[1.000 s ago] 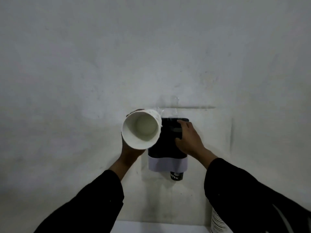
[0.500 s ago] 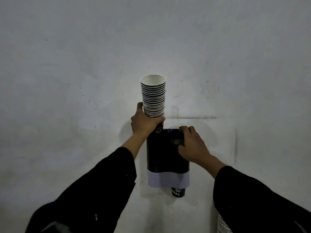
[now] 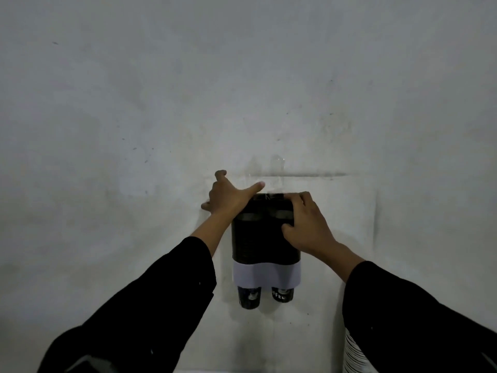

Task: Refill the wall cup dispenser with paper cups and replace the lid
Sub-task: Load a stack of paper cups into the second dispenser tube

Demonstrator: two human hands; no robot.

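Observation:
A dark wall cup dispenser (image 3: pixel 262 244) with a pale band near its bottom hangs on the grey wall. Two dark paper cups poke out below it, one on the left (image 3: pixel 249 298) and one on the right (image 3: pixel 281 294). My left hand (image 3: pixel 228 196) lies flat over the dispenser's top left corner, fingers spread, holding nothing. My right hand (image 3: pixel 304 220) grips the dispenser's upper right side. I see no lid.
A striped stack of paper cups (image 3: pixel 355 354) shows at the bottom right, partly behind my right sleeve. A pale ledge (image 3: pixel 242 370) runs along the bottom edge. The wall around the dispenser is bare.
The tall cup stack in my left hand went down into the dispenser's left tube; a cup now pokes out below on the left. My left hand let go and rests flat on top.

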